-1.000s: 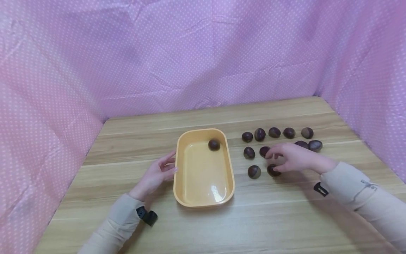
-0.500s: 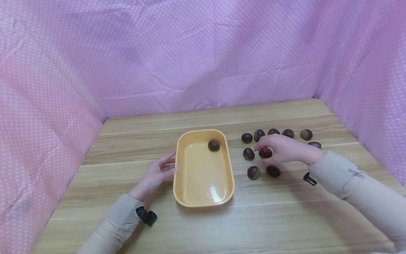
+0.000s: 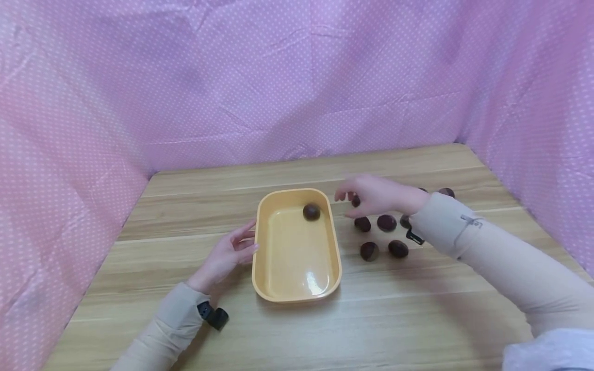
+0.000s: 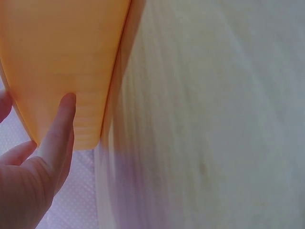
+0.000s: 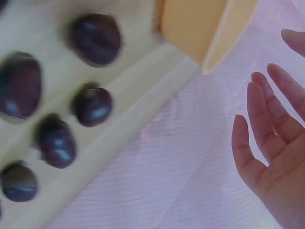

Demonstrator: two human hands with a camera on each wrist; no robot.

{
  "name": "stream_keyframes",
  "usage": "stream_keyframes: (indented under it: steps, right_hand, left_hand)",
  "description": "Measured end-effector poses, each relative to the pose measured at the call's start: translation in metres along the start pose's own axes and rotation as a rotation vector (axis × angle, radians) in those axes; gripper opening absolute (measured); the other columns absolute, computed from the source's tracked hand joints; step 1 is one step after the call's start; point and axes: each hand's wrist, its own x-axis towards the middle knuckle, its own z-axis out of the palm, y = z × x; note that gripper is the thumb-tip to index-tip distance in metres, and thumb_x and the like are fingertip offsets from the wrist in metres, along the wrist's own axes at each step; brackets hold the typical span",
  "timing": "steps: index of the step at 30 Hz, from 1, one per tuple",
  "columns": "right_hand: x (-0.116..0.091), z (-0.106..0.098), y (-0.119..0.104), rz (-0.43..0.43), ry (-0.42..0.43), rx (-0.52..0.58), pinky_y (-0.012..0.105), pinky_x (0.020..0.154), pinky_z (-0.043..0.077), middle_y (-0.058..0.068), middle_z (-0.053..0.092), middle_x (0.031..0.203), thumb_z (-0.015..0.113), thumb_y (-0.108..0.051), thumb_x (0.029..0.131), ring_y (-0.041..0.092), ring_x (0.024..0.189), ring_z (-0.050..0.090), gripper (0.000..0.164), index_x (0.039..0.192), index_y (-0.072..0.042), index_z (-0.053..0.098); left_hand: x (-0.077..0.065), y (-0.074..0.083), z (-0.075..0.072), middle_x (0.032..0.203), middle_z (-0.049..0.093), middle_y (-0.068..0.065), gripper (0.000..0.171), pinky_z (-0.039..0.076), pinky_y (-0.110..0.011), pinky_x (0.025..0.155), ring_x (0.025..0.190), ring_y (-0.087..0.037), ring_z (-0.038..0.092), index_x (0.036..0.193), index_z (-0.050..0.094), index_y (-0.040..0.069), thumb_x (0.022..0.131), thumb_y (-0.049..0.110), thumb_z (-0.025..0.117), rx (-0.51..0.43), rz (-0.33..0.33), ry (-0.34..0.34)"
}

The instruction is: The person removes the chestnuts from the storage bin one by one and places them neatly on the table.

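A yellow-orange plastic tray (image 3: 297, 296) stands on the table with one brown chestnut (image 3: 311, 211) in its far right corner. My left hand (image 3: 226, 257) is at the tray's left side. In the left wrist view, an extended finger (image 4: 66, 114) touches the outer wall. Above the loose chestnuts to the right of the tray hovers my right hand (image 3: 373, 195), its fingers apart and bent a little. The right wrist view shows that hand (image 5: 281, 152) holding nothing. One chestnut (image 3: 356, 201) shows between its fingers and thumb from above, and the forearm covers several more.
Nearer chestnuts (image 3: 398, 249) lie in loose rows on the wooden table (image 3: 195, 206). Farther right, another chestnut (image 3: 446, 192) peeks out behind the right sleeve. Pink dotted cloth (image 3: 232, 77) hangs around the back and sides of the table.
My right hand has moved left and away from me, from the near chestnuts toward the far row by the tray. The left hand and tray have stayed put.
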Motion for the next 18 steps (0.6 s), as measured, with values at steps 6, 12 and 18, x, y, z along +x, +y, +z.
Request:
stream_keyframes:
  steps: [6, 12, 18]
  right_hand:
    - [0.029, -0.01, -0.013, -0.022, -0.039, -0.011, 0.036, 0.079, 0.053, 0.011, 0.067, 0.1, 0.073, -0.011, 0.073, 0.025, 0.087, 0.062, 0.032, 0.103, -0.002, 0.067]
    - [0.054, -0.015, -0.015, 0.004, -0.11, -0.055, 0.039, 0.083, 0.053, 0.014, 0.067, 0.105, 0.072, -0.012, 0.075, 0.029, 0.092, 0.062, 0.035, 0.107, -0.001, 0.065]
    - [0.072, -0.016, -0.019, 0.046, -0.177, -0.088, 0.041, 0.087, 0.051, 0.014, 0.066, 0.106, 0.07, -0.012, 0.075, 0.03, 0.097, 0.061, 0.036, 0.109, -0.003, 0.065]
  left_hand:
    - [-0.001, 0.0, 0.0, 0.139, 0.039, -0.03, 0.067, 0.055, -0.025, 0.084, 0.111, -0.023, 0.057, 0.15, 0.024, 0.005, 0.092, 0.001, 0.057, -0.013, -0.002, -0.005]
    - [-0.001, 0.0, -0.001, 0.138, 0.039, -0.03, 0.066, 0.055, -0.024, 0.084, 0.11, -0.021, 0.057, 0.15, 0.024, 0.005, 0.092, 0.0, 0.056, -0.016, 0.003, -0.008]
    - [-0.001, 0.001, -0.002, 0.138, 0.039, -0.03, 0.066, 0.055, -0.024, 0.084, 0.107, -0.018, 0.058, 0.15, 0.023, 0.005, 0.092, 0.0, 0.056, -0.021, 0.005, -0.008]
